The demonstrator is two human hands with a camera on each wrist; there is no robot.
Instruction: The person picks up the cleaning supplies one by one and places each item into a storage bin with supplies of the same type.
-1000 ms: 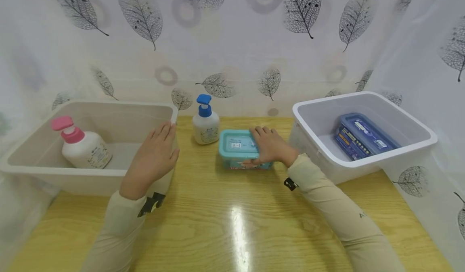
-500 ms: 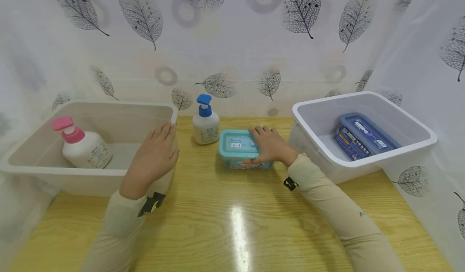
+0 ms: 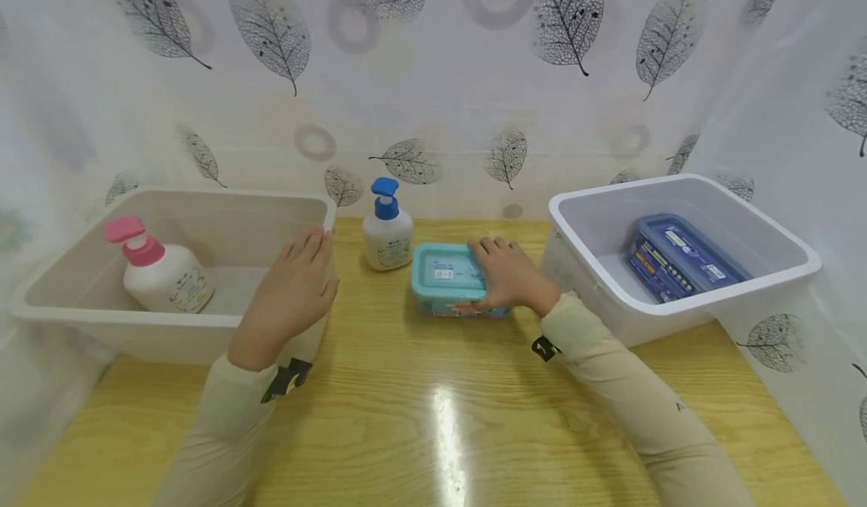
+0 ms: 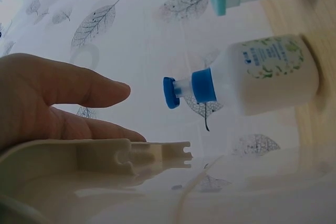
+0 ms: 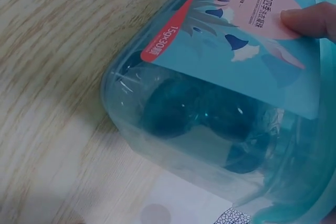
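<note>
My right hand (image 3: pixel 509 275) grips the right end of a teal-lidded laundry pod box (image 3: pixel 443 274) that sits on the wooden table. In the right wrist view my thumb (image 5: pixel 310 22) presses on its printed label, and dark teal pods (image 5: pixel 197 111) show through the clear wall. My left hand (image 3: pixel 287 292) rests on the right side of the beige bin (image 3: pixel 135 317), fingers extended along the rim. In the left wrist view its thumb (image 4: pixel 100 85) stands apart from the fingers. Between the hands, behind, a white pump bottle with a blue pump (image 3: pixel 388 240) stands upright.
A pink-pump bottle (image 3: pixel 169 277) leans inside the beige bin. The white bin (image 3: pixel 630 296) at the right holds a dark blue box (image 3: pixel 687 255). A leaf-print curtain (image 3: pixel 433 78) hangs behind the wooden table (image 3: pixel 379 417).
The head view has shifted slightly, so everything appears a little further right and lower. Both hands keep their places on the bin and the laundry pod box.
</note>
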